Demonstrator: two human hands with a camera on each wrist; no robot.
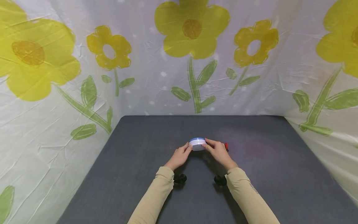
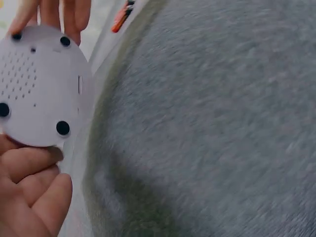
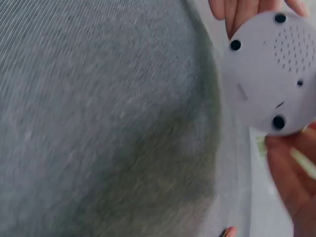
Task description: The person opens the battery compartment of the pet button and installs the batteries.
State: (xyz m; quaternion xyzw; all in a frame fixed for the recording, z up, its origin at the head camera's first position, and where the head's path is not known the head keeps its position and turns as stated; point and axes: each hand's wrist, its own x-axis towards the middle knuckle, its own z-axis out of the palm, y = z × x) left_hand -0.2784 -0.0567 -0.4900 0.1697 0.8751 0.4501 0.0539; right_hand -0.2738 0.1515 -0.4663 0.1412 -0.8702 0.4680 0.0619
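Observation:
A round white device [image 1: 197, 144] with a blue band along its far edge is held up between both hands. My left hand [image 1: 179, 156] grips its left side, thumb and fingers at the rim. On the opposite side, my right hand [image 1: 219, 151] pinches the rim. In the left wrist view the device's underside [image 2: 49, 89] shows black round feet, a patch of small holes and a narrow slot. The same underside [image 3: 266, 74] appears in the right wrist view, with fingers above and below it. Its other face is hidden in both wrist views.
A small red-and-black object [image 1: 226, 147] lies on the dark grey table [image 1: 145, 155], just beyond the right hand. Black wrist-worn gear [image 1: 220, 180] hangs by the right cuff, with similar gear [image 1: 180, 178] at the left. Flower-printed white curtains [image 1: 148, 77] surround the table.

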